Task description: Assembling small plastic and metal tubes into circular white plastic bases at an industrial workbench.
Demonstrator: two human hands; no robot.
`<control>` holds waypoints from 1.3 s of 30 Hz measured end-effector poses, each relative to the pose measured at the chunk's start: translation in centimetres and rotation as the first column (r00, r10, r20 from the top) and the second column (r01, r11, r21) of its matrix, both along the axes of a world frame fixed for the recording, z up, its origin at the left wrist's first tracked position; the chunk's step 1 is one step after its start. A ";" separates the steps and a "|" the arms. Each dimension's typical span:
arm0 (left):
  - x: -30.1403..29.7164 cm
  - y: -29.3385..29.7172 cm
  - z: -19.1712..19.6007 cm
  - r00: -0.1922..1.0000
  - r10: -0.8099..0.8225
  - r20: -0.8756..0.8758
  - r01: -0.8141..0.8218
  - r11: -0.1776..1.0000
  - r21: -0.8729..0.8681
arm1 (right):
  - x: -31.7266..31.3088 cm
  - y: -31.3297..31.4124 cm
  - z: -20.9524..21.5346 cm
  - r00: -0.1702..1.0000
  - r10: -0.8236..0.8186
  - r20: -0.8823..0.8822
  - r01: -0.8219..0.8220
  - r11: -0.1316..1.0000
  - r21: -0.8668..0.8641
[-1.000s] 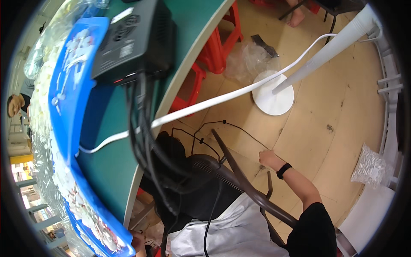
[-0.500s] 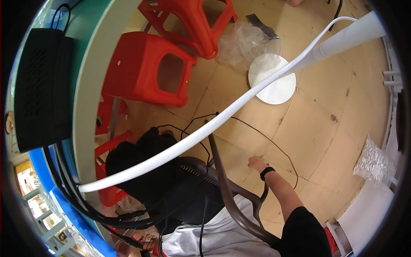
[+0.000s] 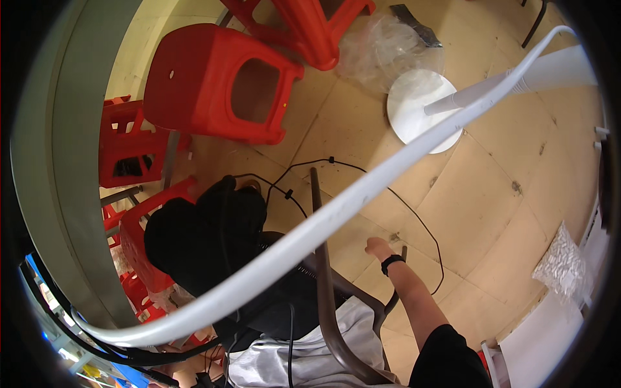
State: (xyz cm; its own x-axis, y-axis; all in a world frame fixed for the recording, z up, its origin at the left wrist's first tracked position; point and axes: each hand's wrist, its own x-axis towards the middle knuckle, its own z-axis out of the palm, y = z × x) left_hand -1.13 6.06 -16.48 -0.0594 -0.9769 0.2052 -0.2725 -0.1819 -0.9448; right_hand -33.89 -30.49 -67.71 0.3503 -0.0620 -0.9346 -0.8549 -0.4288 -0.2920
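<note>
My right hand (image 3: 380,248) hangs over the tiled floor beside a brown metal chair arm (image 3: 323,284), with a black band on its wrist. Its fingers are curled in, and nothing sticks out of it; the palm side is hidden. Low at the left, behind dark cables (image 3: 174,355), part of my left hand or forearm (image 3: 186,371) shows, its fingers hidden. A long white curved tube (image 3: 278,262) crosses the view above my black-clad legs (image 3: 194,226). Light grey cloth (image 3: 278,355) lies at my lap.
Red plastic stools (image 3: 187,84) stand at the upper left, beside a grey table edge (image 3: 84,129). A white pole rises from a round white base (image 3: 414,97), near crumpled clear plastic (image 3: 375,55). A thin black cable (image 3: 420,223) loops over the floor. A bag of white pieces (image 3: 563,262) is at right.
The view has shifted left and down at the table side; the black box and green tabletop have left the picture. My right hand stays curled in nearly the same place.
</note>
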 end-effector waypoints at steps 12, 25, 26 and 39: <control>0.5 -1.3 2.2 0.999 0.039 0.019 -0.039 0.999 0.033 | 0.5 0.5 -3.1 0.999 -0.028 -0.019 0.029 0.999 0.026; -0.9 -0.2 3.7 0.990 0.141 0.027 -0.141 0.990 0.015 | 9.1 -8.7 0.3 0.914 -0.388 -0.116 0.300 0.841 -0.449; -0.7 -0.4 3.3 0.990 0.142 0.011 -0.142 0.990 0.009 | 7.4 -8.9 -1.1 0.913 -0.390 -0.121 0.296 0.837 -0.459; -0.1 -1.6 4.3 0.986 0.160 -0.047 -0.158 0.986 0.056 | 4.5 -5.6 -4.1 0.795 -0.590 -0.142 0.574 0.807 -0.141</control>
State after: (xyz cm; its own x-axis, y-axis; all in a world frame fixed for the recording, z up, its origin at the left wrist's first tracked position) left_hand -1.22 4.42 -12.20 0.1068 -0.9825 0.1523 -0.2926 -0.1775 -0.9396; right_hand -29.39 -36.07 -71.77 0.0579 -0.2851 -0.9568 -0.9832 0.1501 -0.1043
